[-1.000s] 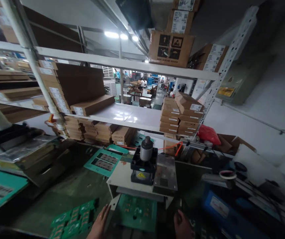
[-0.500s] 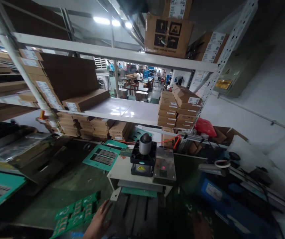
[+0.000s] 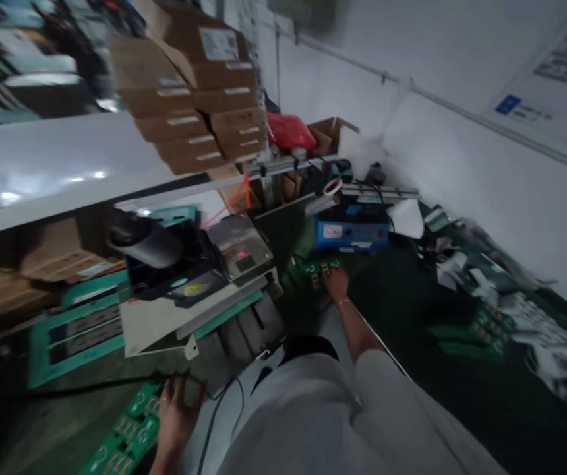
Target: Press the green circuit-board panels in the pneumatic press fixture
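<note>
My left hand (image 3: 179, 414) is at the lower left, fingers spread, by the edge of a green circuit board panel (image 3: 128, 429) lying on the table. Further out on the right, my right hand (image 3: 337, 285) has its fingers over a second green circuit board panel (image 3: 316, 274) and seems to grip its near edge; the thumb is hard to make out. Between the hands stands a small press (image 3: 165, 270) with a dark cylinder on top and a metal control box (image 3: 241, 247) with a red light.
A teal frame (image 3: 78, 336) lies left of the press. Past my right hand sit a blue box-shaped device (image 3: 350, 234) and a tape roll (image 3: 333, 187). More green boards (image 3: 488, 333) and a heap of white parts (image 3: 535, 316) are at the right. Stacked cartons (image 3: 189, 99) stand on the shelf.
My view has swung right and down. The press now appears further left, tilted. My right arm is stretched out to the circuit board panel beside the blue device; my left hand stays near the left panel.
</note>
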`<control>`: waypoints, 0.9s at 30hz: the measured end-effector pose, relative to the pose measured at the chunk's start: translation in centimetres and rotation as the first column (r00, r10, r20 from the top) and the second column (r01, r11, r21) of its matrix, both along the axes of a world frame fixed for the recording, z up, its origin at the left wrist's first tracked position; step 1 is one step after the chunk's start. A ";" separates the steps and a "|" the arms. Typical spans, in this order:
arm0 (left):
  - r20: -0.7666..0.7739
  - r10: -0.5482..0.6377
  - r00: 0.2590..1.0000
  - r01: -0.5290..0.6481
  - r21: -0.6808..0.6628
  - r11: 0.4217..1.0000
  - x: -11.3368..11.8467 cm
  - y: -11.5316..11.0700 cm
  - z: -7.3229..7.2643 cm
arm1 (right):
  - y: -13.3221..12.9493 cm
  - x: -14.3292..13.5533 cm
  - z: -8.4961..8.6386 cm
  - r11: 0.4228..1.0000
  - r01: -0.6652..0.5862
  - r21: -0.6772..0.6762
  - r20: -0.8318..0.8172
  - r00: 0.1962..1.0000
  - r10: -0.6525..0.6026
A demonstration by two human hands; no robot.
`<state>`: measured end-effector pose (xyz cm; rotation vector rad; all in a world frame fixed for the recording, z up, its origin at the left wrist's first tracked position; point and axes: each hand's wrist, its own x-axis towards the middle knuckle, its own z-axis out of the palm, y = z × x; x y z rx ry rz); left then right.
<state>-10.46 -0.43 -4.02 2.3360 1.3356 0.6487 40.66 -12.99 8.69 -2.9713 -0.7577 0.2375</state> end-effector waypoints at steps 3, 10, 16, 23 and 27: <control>0.027 0.001 1.000 -0.001 -0.027 1.000 0.6 -0.4 1.3 | 0.0 0.2 -0.8 0.998 0.056 -0.029 -0.034 0.998 -0.057; 0.006 -0.026 1.000 0.027 -0.052 0.998 1.7 -0.2 3.7 | 0.8 0.9 -1.7 0.987 0.149 -0.067 -0.052 0.987 -0.153; 0.014 -0.075 0.997 0.075 -0.018 0.997 2.6 0.7 4.5 | 1.0 1.4 -1.2 0.986 0.139 -0.086 -0.095 0.985 -0.147; -0.106 -0.226 0.968 0.221 -0.063 0.973 6.1 2.4 5.0 | -0.5 0.6 -0.2 0.999 0.033 -0.031 0.025 0.999 -0.033; -0.191 -0.370 0.909 0.350 -0.131 0.928 8.4 2.8 4.3 | -1.3 -0.7 0.1 0.999 -0.051 -0.003 0.043 0.998 0.051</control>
